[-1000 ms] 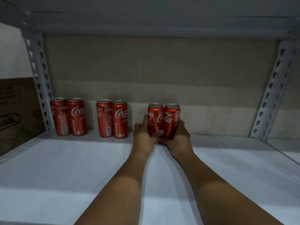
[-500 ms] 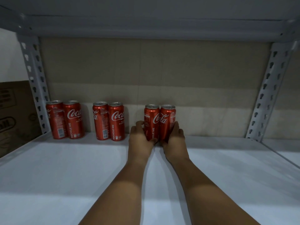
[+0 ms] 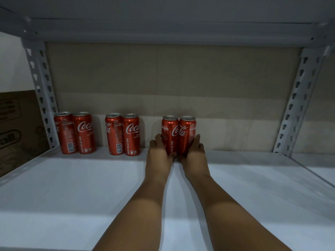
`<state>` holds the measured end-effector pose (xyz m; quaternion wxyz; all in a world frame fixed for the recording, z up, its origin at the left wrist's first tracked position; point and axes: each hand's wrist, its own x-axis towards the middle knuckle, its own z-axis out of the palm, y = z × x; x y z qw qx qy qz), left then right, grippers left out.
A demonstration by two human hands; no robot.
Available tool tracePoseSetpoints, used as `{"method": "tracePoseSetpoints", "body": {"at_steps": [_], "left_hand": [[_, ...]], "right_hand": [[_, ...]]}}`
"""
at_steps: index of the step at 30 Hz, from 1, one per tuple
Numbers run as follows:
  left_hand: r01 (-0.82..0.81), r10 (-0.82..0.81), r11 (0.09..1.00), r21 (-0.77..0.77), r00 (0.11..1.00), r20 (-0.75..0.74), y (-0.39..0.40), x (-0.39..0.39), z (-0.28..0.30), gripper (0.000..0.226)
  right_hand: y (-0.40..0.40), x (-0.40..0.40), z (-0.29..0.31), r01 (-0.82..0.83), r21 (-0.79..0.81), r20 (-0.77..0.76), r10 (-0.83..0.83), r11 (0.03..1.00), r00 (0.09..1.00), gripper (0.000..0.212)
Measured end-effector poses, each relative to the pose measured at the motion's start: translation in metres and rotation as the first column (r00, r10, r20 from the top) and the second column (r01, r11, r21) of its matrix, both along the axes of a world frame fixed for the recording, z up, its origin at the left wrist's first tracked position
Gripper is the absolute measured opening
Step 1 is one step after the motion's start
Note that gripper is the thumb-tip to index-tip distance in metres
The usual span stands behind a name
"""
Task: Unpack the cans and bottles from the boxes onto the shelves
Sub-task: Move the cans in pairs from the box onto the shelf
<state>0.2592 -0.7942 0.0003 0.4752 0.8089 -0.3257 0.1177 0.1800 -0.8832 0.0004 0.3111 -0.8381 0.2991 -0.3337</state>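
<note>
Two hands steady a pair of red Coca-Cola cans at the back of a white shelf.

I see the left hand (image 3: 159,153) with its fingers curled round the outer side of the left can (image 3: 169,135), and the right hand (image 3: 194,153) curled the same way round the right can (image 3: 187,134). Each hand grips the lower half of its can. The two cans stand upright and touch each other, set between the hands on the white shelf (image 3: 72,187), close to the cardboard backing (image 3: 163,78). To the left, well apart, stand two more pairs of upright Coca-Cola cans: a middle pair (image 3: 122,134) and a far-left pair (image 3: 75,133) beside the slotted grey upright (image 3: 42,91). A brown cardboard box (image 3: 16,127) sits beyond that upright, past the shelf's left edge.
</note>
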Motion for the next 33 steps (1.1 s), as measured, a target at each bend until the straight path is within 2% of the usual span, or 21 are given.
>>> {"method": "tracePoseSetpoints", "body": {"at_steps": [2, 4, 7, 12, 18, 20, 22, 25, 29, 33], "left_hand": [[0.009, -0.010, 1.000, -0.016, 1.000, -0.029, 0.003, -0.005, 0.002, 0.075], [0.010, -0.012, 0.999, -0.038, 0.999, -0.039, 0.012, -0.016, 0.002, 0.075], [0.056, -0.057, 0.997, -0.047, 0.998, -0.021, 0.033, -0.046, 0.000, 0.065], [0.145, -0.144, 0.988, 0.061, 0.989, -0.020, 0.075, -0.123, 0.002, 0.047], [0.204, -0.209, 0.967, -0.155, 0.978, -0.017, 0.130, -0.225, -0.019, 0.029], [0.235, -0.230, 0.955, -0.178, 0.972, 0.048, 0.147, -0.257, -0.041, 0.030], [0.274, -0.269, 0.950, -0.152, 0.962, 0.051, 0.160, -0.286, -0.069, 0.032], [0.300, -0.306, 0.951, -0.076, 0.947, -0.097, 0.172, -0.320, -0.119, 0.035], [0.297, -0.269, 0.954, 0.044, 0.911, -0.313, 0.185, -0.348, -0.194, 0.039], [0.338, -0.198, 0.915, 0.221, 0.852, -0.484, 0.199, -0.371, -0.260, 0.032]], "right_hand": [[0.004, -0.005, 0.006, 0.010, 0.022, -0.066, -0.009, 1.000, 0.998, 0.103], [0.013, -0.018, 0.009, 0.012, 0.045, -0.041, -0.010, 0.999, 0.999, 0.106], [0.034, -0.052, 0.010, 0.001, 0.005, -0.061, 0.000, 1.000, 0.998, 0.098], [0.078, -0.118, 0.009, 0.010, 0.011, -0.111, -0.009, 1.000, 0.994, 0.085], [0.134, -0.220, -0.008, 0.019, -0.072, -0.009, -0.019, 0.997, 1.000, 0.072], [0.151, -0.254, -0.024, 0.010, -0.072, 0.003, -0.010, 0.997, 1.000, 0.071], [0.163, -0.286, -0.049, 0.023, -0.038, -0.013, -0.023, 0.999, 1.000, 0.071], [0.176, -0.322, -0.094, 0.069, 0.038, -0.096, -0.065, 0.997, 0.993, 0.072], [0.187, -0.360, -0.152, 0.155, 0.151, -0.299, -0.104, 0.976, 0.948, 0.070], [0.191, -0.390, -0.224, 0.237, 0.230, -0.482, -0.101, 0.944, 0.870, 0.046]]}}
